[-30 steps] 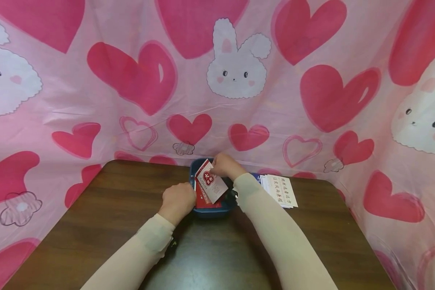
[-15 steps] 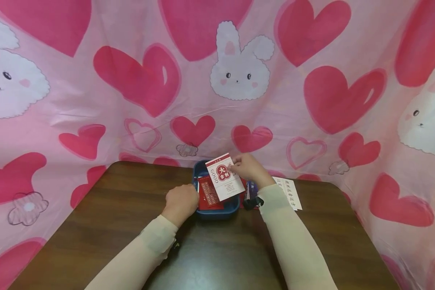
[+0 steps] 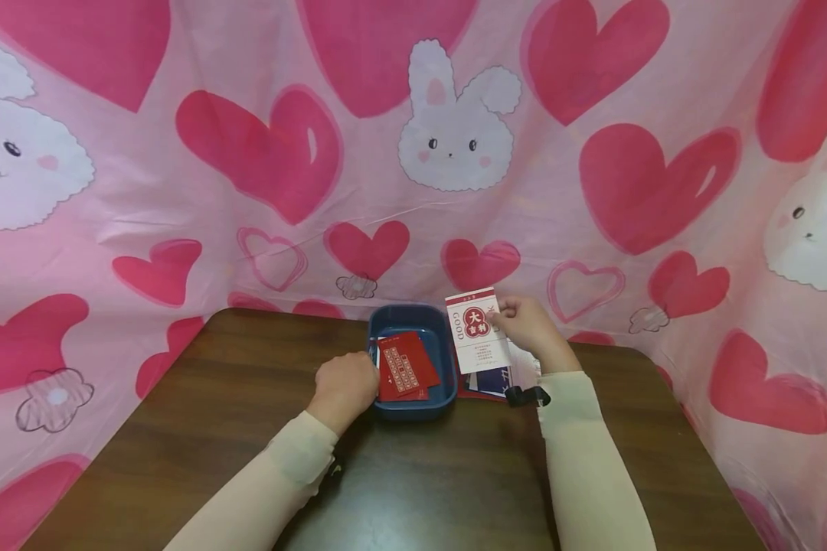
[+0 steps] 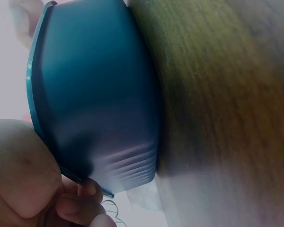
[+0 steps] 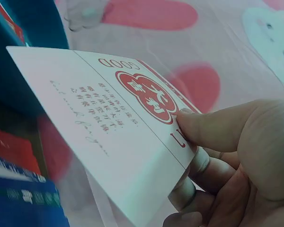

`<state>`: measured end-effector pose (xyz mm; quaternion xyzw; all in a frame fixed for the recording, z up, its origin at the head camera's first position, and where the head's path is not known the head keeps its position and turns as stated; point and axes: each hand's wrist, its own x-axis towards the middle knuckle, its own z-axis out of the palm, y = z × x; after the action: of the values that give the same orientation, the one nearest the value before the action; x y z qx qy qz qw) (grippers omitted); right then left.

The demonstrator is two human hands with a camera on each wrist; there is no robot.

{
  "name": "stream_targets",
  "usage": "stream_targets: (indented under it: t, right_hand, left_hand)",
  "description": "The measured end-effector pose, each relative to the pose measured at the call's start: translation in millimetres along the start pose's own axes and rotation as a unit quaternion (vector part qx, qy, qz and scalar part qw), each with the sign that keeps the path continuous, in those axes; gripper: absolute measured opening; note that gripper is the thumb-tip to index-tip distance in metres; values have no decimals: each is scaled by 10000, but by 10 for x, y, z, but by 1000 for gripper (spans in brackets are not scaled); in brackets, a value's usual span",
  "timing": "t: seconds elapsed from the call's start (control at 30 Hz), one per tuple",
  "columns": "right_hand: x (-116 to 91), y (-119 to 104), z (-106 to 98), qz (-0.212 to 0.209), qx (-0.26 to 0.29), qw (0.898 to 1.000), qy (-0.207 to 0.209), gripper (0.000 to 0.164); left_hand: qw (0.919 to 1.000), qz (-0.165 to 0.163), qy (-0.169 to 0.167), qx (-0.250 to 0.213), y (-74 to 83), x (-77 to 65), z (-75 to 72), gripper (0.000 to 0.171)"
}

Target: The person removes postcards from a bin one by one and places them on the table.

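Observation:
My right hand [image 3: 532, 330] pinches a white card [image 3: 478, 350] with a red border and red printed emblem, thumb on its face and fingers behind, as the right wrist view shows. The card is held up just right of a blue plastic basket [image 3: 413, 413]. My left hand [image 3: 344, 384] grips the basket's left rim; in the left wrist view the thumb and curled fingers [image 4: 75, 208] are at the rim. Inside the basket lie red cards [image 3: 406, 367], toward its left side.
Right of the basket, below the held card, lies a pile of cards: a dark blue card [image 3: 489, 380] with a red one under it, and pale ones partly hidden by my right hand. A pink curtain [image 3: 372, 168] with hearts and rabbits hangs behind the wooden table [image 3: 413, 474].
My right hand has lifted the white card out of the basket and moved it right, over the pile. The left hand has stayed on the basket's rim.

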<state>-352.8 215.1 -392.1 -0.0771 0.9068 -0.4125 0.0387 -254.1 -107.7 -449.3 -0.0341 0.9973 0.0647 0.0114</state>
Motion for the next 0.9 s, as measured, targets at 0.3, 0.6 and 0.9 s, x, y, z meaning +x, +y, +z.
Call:
stream_targets:
  t: [0.3, 0.6, 0.9]
  right_hand:
    - [-100, 252, -342, 399, 370, 9984, 144, 33]
    - [-171, 740, -682, 731, 94, 9961, 490, 40]
    - [-232, 1185, -787, 1386, -157, 9901, 174, 44]
  left_hand:
    - [10000, -36, -25, 3, 7, -24, -27, 50]
    - [10000, -18, 38, -57, -17, -5, -16, 47]
    - [9998, -22, -123, -144, -25, -8, -9, 51]
